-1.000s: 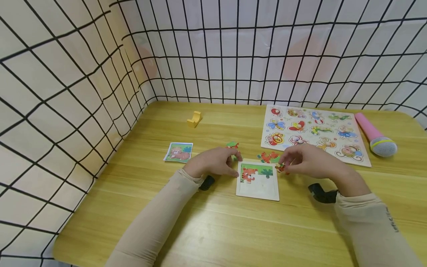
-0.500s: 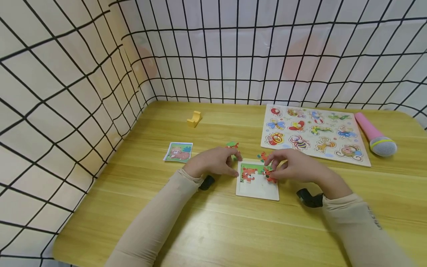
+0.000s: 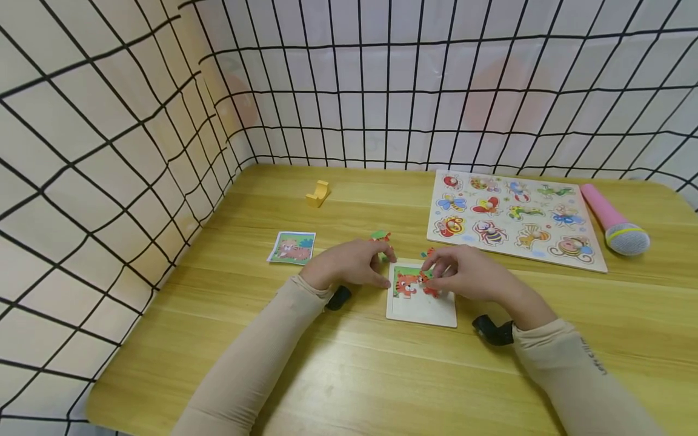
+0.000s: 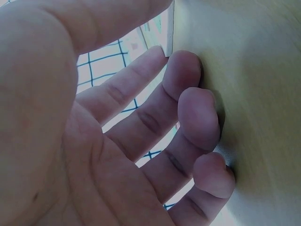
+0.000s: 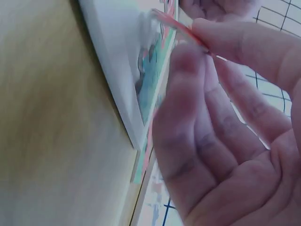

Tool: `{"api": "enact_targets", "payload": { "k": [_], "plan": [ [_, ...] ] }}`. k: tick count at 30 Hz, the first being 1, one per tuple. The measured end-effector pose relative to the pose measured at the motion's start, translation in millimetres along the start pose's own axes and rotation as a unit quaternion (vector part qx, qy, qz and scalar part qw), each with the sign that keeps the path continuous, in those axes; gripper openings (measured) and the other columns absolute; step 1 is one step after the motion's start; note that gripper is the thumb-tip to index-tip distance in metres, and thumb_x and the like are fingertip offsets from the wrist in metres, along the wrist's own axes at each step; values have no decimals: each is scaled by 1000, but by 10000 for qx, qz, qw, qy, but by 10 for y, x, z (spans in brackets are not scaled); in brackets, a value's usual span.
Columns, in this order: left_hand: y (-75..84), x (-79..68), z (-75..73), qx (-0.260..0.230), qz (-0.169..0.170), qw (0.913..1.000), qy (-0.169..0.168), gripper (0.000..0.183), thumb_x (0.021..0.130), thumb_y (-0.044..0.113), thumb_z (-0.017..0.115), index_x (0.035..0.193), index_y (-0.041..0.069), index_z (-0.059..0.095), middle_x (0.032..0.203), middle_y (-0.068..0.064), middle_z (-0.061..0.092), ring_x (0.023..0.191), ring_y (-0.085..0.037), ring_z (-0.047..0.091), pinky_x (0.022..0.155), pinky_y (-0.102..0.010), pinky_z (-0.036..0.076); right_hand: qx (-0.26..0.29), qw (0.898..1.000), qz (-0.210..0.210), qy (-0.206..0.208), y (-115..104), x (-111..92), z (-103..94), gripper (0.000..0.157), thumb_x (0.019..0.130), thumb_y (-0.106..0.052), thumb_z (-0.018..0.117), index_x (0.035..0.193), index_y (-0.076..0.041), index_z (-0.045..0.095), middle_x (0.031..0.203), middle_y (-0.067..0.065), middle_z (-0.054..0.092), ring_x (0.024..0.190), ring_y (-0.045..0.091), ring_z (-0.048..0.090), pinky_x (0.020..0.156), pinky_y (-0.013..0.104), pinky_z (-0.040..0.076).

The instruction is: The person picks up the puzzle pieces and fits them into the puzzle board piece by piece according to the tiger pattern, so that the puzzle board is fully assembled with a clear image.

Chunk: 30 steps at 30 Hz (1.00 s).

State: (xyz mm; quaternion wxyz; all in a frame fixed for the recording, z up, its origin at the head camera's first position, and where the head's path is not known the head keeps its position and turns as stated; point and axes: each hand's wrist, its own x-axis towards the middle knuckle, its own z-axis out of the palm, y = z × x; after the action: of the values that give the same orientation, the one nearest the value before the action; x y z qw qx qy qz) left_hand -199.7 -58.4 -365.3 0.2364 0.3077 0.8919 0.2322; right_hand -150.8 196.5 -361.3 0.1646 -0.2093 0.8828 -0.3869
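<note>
In the head view, a square puzzle board [image 3: 414, 310] lies at the table's middle, tiger pieces filling part of its top. My left hand [image 3: 351, 264] rests at its upper left corner, thumb and index finger touching the edge. The left wrist view has the other relaxed fingertips [image 4: 197, 117] down on the table. Over the board, my right hand [image 3: 471, 274] pinches an orange tiger puzzle piece [image 5: 178, 28] between thumb and index finger. That piece is tilted in the right wrist view. Loose puzzle pieces [image 3: 380, 236] lie behind the board, partly hidden by the hands.
A picture card [image 3: 293, 249] lies left of the board, with a small yellow stand [image 3: 318, 194] behind it. At back right are a large peg puzzle [image 3: 504, 212] and a pink toy microphone [image 3: 616, 224]. Black netting [image 3: 388, 97] borders the table's back and left.
My right hand has carried the tiger piece leftward from the board's right side to over the board, near the tiger's head. The left hand and the board have stayed put.
</note>
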Motion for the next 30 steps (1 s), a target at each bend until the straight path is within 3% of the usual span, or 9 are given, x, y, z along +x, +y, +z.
{"api": "enact_targets", "payload": {
  "k": [9,19,30],
  "plan": [
    [9,-7,-6,71,-48,10000,12,39,89,28,80,121,18,61,87,-2,61,73,-14,53,68,-28,44,222,9996,168,-94,-2,36,69,29,86,-19,82,108,-6,68,82,3,65,64,20,62,57,31,49],
    [19,-16,-11,59,-55,10000,37,38,89,27,80,121,19,61,87,-2,61,73,-14,53,68,-28,43,-832,9965,90,22,-32,51,128,21,88,-23,81,100,-11,71,75,-2,59,68,16,53,64,32,44],
    [24,-24,-13,75,-76,9999,12,39,90,28,79,122,19,61,88,-3,62,75,-14,54,69,-29,44,-829,9965,65,-105,-54,43,146,26,84,-21,84,102,-9,70,75,-2,60,70,15,55,67,32,45]
  ]
}}
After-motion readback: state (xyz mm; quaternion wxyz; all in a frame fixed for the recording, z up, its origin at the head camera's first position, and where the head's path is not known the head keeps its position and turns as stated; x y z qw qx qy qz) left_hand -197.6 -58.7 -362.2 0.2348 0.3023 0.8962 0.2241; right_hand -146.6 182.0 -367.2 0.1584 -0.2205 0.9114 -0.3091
